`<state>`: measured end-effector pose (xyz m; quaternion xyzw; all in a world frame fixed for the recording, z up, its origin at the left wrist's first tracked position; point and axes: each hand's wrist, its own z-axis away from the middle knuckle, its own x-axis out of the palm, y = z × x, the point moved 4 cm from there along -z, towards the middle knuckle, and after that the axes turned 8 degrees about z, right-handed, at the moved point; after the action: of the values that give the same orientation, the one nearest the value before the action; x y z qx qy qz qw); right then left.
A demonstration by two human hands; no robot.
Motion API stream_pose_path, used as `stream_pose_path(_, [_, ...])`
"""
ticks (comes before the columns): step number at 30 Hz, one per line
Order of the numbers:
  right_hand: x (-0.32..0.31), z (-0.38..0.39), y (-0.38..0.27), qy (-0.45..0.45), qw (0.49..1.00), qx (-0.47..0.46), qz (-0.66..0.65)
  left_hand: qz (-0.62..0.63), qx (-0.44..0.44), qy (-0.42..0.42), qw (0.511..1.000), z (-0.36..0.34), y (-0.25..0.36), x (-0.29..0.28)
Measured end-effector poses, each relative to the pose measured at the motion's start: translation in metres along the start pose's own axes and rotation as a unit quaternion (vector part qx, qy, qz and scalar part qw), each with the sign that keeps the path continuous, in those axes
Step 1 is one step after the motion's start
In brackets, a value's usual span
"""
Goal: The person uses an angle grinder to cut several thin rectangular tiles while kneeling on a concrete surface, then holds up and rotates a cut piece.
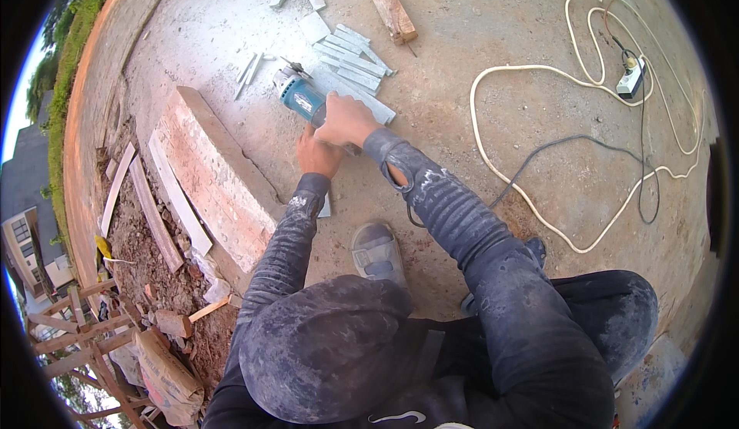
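A teal angle grinder (302, 99) is held low over the dusty concrete, its disc end pointing away from me. My right hand (348, 121) wraps over the grinder's body from above. Close against it, my left hand (317, 154) grips the rear of the grinder from the left side; some of its fingers are hidden. Just beyond and right of the tool lie several pale grey-green stone strips (356, 58), with a longer slab (377, 110) partly behind my right hand. Thin offcuts (248, 73) lie left of the disc, whose contact with the stone I cannot make out.
A thick concrete block (212, 171) lies left of my arms, beside narrow boards (156, 212) and rubble. At the far side is a wooden beam (389, 5). To the right, a white extension cord (531, 209) loops towards a socket block (630, 79), with a dark cable (573, 139) across it.
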<state>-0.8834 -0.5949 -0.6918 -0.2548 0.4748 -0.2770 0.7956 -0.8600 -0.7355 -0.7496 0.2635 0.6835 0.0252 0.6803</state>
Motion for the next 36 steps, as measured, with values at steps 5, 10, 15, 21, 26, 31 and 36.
stream_pose_path(5, [0.005,-0.003,0.007,0.017,1.000,-0.005,0.005,0.006,-0.008,-0.010,1.000,0.000,0.005,0.001])
stream_pose_path(10, [0.006,-0.001,0.008,0.017,1.000,-0.010,0.002,-0.002,0.007,0.001,1.000,0.000,0.008,-0.001])
stream_pose_path(15, [0.006,0.003,0.008,0.029,1.000,-0.011,-0.001,-0.018,0.020,-0.009,1.000,0.000,0.004,0.002])
stream_pose_path(21, [0.007,0.003,0.009,0.029,0.999,-0.017,-0.002,-0.027,0.021,0.011,0.999,0.001,-0.003,0.005])
stream_pose_path(26, [0.005,0.007,0.010,0.017,1.000,-0.008,-0.004,-0.014,0.036,0.018,0.999,0.001,-0.003,0.006])
stream_pose_path(31, [-0.002,0.016,0.007,-0.002,1.000,0.002,-0.002,-0.012,0.019,0.003,1.000,0.001,-0.002,0.005])
stream_pose_path(36, [0.002,0.014,0.011,0.016,1.000,0.002,0.000,0.002,0.015,0.009,1.000,0.002,0.000,0.004])
